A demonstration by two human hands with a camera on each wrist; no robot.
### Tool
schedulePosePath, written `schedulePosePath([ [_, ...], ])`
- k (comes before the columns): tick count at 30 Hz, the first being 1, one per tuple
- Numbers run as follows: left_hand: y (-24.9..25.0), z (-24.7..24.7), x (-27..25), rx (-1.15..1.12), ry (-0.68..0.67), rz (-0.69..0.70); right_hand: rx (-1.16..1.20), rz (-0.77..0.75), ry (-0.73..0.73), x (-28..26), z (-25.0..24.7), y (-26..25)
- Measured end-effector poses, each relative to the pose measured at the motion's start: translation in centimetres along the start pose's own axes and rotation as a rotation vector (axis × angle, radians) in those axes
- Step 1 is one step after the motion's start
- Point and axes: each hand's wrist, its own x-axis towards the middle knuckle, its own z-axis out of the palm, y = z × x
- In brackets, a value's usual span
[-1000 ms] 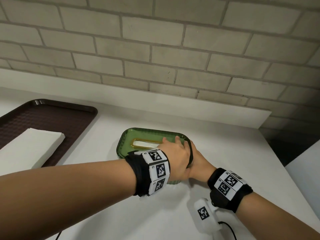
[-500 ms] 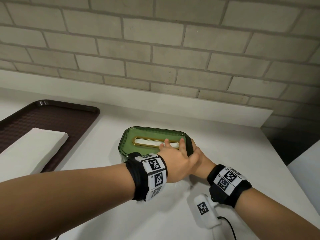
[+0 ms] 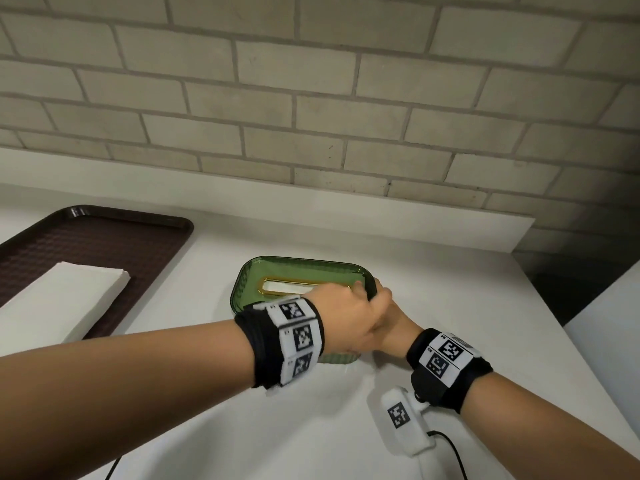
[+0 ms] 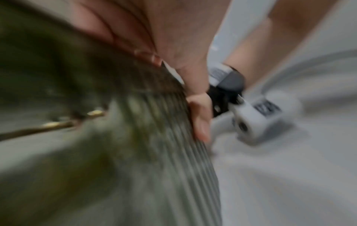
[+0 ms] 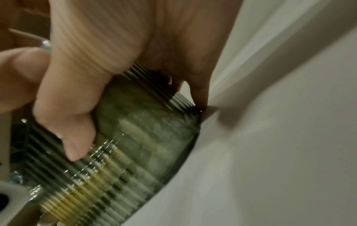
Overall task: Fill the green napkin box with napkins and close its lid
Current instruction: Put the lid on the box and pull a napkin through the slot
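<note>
The green napkin box point(image 3: 304, 271) stands mid-table with its lid down. White napkins show through the gold-rimmed slot point(image 3: 277, 287). My left hand point(image 3: 346, 313) lies on the lid's near right end, palm down and pressing. My right hand point(image 3: 398, 323) grips the box's right end from behind my left hand. In the right wrist view its thumb point(image 5: 73, 137) presses the ribbed green wall point(image 5: 135, 137) and its fingers wrap the far side. The left wrist view is blurred, showing my palm point(image 4: 164, 30) on the box point(image 4: 135, 152).
A stack of white napkins point(image 3: 69, 299) lies on a brown tray point(image 3: 104, 237) at the left. A low white ledge point(image 3: 346, 216) runs along the brick wall behind. The table edge point(image 3: 540, 306) drops off at the right.
My left hand has slid back from the middle of the lid toward its near right corner. My right hand keeps its grip on the box's right end.
</note>
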Motion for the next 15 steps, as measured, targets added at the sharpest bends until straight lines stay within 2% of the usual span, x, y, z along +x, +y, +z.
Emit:
schedulePosePath([
  [3,-2.6,-0.6,-1.0,-0.287,0.072,-0.175,0.123,-0.051,0.019,0.0,0.4,0.7],
  [6,-7.4,0.1,-2.6,-0.599,0.130,-0.441,0.223,-0.080,0.014,0.0,0.4,0.7],
  [9,-12.5,1.7,-3.7,-0.582,0.059,-0.657,0.213,-0.063,0.017,-0.1,0.3,0.8],
  [11,-14.4,2.8,-3.9,-0.682,-0.076,-0.711,0.204,-0.060,0.021,-0.1,0.3,0.7],
  [12,-14.6,3.3,-3.8,-0.801,-0.121,-0.707,0.196,-0.061,0.023,-0.1,0.3,0.6],
  [14,-14.2,3.8,-3.5,-1.017,-0.122,-0.684,0.184,-0.060,0.025,-0.2,0.3,0.4],
  [15,-14.2,3.7,-3.2,-1.039,-0.108,-0.678,0.181,-0.059,0.024,-0.2,0.4,0.2],
])
